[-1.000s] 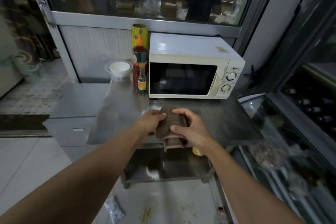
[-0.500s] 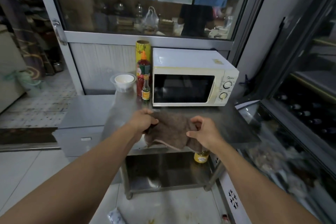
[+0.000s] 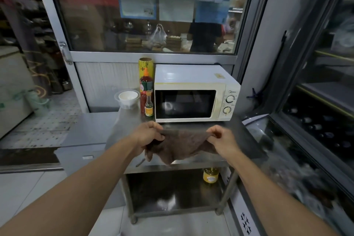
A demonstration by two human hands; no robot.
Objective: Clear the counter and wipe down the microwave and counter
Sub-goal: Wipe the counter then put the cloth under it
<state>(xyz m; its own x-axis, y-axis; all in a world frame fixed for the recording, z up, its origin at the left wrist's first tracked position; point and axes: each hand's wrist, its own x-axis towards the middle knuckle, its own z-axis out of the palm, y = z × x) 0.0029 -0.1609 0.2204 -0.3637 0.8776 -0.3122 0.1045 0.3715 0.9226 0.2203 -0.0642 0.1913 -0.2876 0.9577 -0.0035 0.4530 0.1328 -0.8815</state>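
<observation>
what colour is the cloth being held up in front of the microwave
The cloth is brown, plain with no visible pattern; the head view shows it stretched out.

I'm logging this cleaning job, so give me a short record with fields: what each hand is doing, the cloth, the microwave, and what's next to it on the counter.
left hand: pinches the cloth's left corner
right hand: pinches the right corner
cloth: brown, spread between the hands above the counter
microwave: white, door closed
beside microwave: red sauce bottle, small bottle, yellow roll, white bowl
lower shelf: yellow-lidded jar
</observation>
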